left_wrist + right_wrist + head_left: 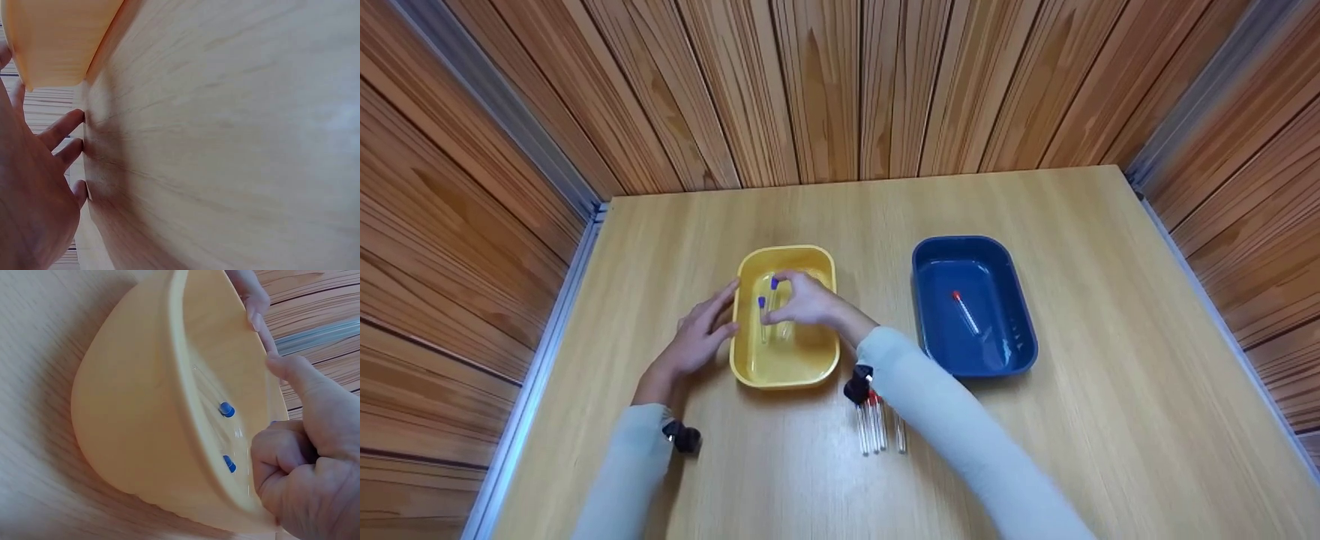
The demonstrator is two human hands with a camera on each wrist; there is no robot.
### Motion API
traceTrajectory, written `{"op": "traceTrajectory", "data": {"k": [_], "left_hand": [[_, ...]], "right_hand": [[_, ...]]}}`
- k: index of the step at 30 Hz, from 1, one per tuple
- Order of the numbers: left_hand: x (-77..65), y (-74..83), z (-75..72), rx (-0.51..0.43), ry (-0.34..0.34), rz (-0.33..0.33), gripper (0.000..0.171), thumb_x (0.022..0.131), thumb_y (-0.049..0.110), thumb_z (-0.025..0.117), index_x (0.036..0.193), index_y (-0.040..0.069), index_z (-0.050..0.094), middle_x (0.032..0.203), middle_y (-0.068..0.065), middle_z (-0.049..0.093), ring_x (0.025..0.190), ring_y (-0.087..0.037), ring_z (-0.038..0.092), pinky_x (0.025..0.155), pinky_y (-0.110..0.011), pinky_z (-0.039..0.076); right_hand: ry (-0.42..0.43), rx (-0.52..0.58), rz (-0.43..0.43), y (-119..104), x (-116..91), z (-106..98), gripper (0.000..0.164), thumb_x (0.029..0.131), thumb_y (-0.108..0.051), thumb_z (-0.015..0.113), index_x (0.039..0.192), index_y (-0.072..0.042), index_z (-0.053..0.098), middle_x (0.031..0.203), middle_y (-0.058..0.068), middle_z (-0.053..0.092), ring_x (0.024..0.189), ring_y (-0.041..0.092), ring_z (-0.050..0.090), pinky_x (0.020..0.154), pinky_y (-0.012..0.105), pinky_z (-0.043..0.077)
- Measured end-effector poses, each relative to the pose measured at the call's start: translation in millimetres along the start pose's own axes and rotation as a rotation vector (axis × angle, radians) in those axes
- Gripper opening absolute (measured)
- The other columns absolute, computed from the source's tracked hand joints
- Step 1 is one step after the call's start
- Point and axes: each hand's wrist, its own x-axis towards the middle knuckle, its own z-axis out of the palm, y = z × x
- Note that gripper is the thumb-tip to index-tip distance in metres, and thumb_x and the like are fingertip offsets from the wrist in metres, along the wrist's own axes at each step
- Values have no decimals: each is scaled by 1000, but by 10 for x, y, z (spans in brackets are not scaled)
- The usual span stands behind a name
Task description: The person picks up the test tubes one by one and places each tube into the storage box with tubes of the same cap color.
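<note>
Holding lengthwise, in the grip of the right hand (810, 301), between thumb and finger, a slim transparent tube with blue cap (773, 286), inside the smooth, round-cornered yellow tray (784, 373). Touching the tray's left side with the left hand (701, 337), fingers relaxed and spread. Also to see: other blue-capped tubes (763, 322) in the same tray, one red-capped tube (966, 313) in the glossy blue tray (945, 352), several clear tubes (874, 431) on the wood-grained surface (780, 465).

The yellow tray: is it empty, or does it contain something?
Not empty: blue-capped test tubes lie inside the yellow tray, as the head and right wrist views show.
</note>
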Motion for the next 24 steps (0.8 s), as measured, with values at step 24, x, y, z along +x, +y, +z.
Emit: {"op": "traceTrajectory", "data": {"k": [24], "left_hand": [[9,-8,-10,8,-13,-1,76,117,39,58,182,28,21,187,-13,34,172,-50,26,132,-80,10]], "right_hand": [[-78,-43,103,-35,50,63,92,94,-24,90,167,7,43,162,25,60,147,36,59,135,45,41]]}}
